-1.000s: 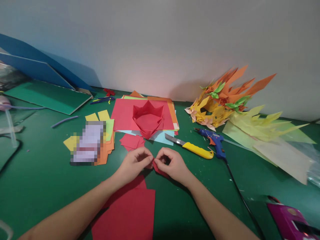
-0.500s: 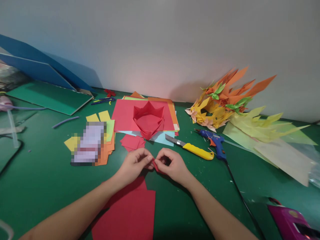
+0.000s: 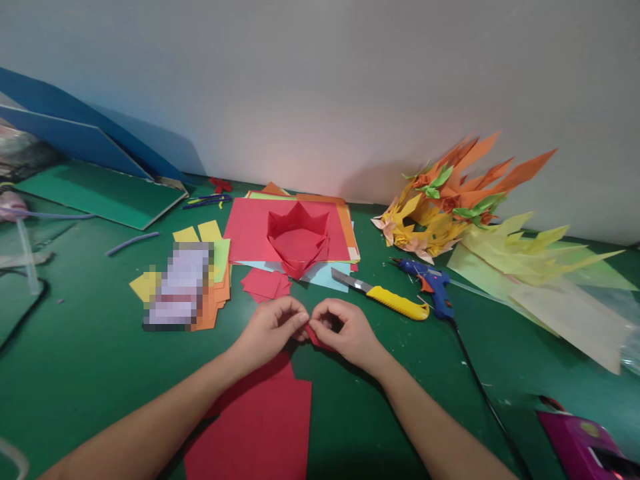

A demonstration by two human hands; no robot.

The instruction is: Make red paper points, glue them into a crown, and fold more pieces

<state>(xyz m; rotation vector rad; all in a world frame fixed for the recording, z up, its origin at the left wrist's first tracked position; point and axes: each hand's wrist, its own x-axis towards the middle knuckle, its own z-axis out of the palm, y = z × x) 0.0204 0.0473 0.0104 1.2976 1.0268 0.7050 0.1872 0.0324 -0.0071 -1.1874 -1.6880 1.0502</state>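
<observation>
Red paper everywhere, basically. Both sets of fingers (image 3: 296,319) are pinched shut on a little scrap of red paper (image 3: 314,337), just below the middle of the frame. The left hand (image 3: 269,331) grips it from the left and the right hand (image 3: 346,331) from the right, with thumbs and fingertips almost touching. Most of the scrap is hidden under the fingers, so I can't tell how it's folded. It sits just above the green worktop (image 3: 90,360), maybe resting on it, hard to say.

Below the hands, a big red sheet (image 3: 265,420) lies flat, partly under the left forearm. Just above the left hand is a small pile of red squares (image 3: 264,283). Above that, a folded red paper crown (image 3: 298,239) stands on a stack of coloured sheets (image 3: 244,228), red on top, with orange and pale blue edges poking out.

To the right of the hands there's a yellow-handled craft knife (image 3: 387,299) with its blade out. Beside it lies a blue glue gun (image 3: 431,284), and its black cord (image 3: 481,388) runs to the lower right. Further right and up against the wall is a heap of orange and yellow paper flowers (image 3: 440,200), with pale yellow sheets (image 3: 545,267) fanned out next to them.

On the left, a messy pile of yellow and orange squares (image 3: 216,293) sits under a blurred-out patch. At far upper left, a green board (image 3: 100,193) and blue boards (image 3: 70,130) lean by the wall. A pink plastic thing (image 3: 583,443) pokes in at the bottom right corner.
</observation>
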